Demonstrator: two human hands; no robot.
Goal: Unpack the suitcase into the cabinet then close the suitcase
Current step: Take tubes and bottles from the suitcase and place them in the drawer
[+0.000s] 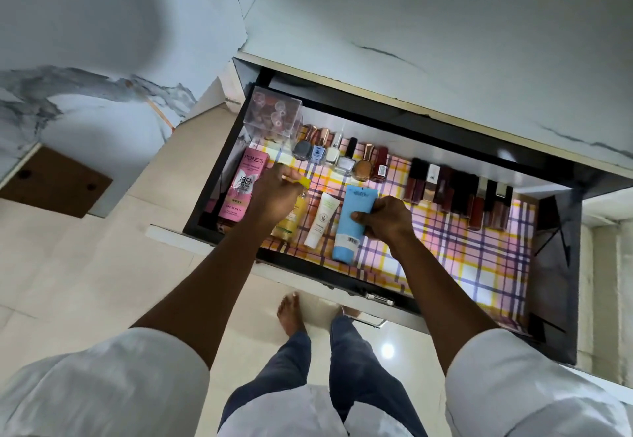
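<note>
An open cabinet drawer [555, 265] lined with checked paper holds cosmetics. My right hand [387, 219] grips a light blue tube [352, 227] lying in the drawer's middle. My left hand [277, 197] is closed around the top of a yellow bottle [291, 221], its yellow cap showing between my fingers. A white tube [322, 219] lies between the two. A pink BB cream box [241, 186] rests at the drawer's left. The suitcase is out of view.
Nail polish bottles [342, 159] and dark lipstick tubes [459, 193] line the drawer's back. A clear box [272, 116] sits in the back left corner. The cabinet's marble-patterned front [411, 25] rises above the drawer. My bare feet stand on tiled floor [102, 265] below.
</note>
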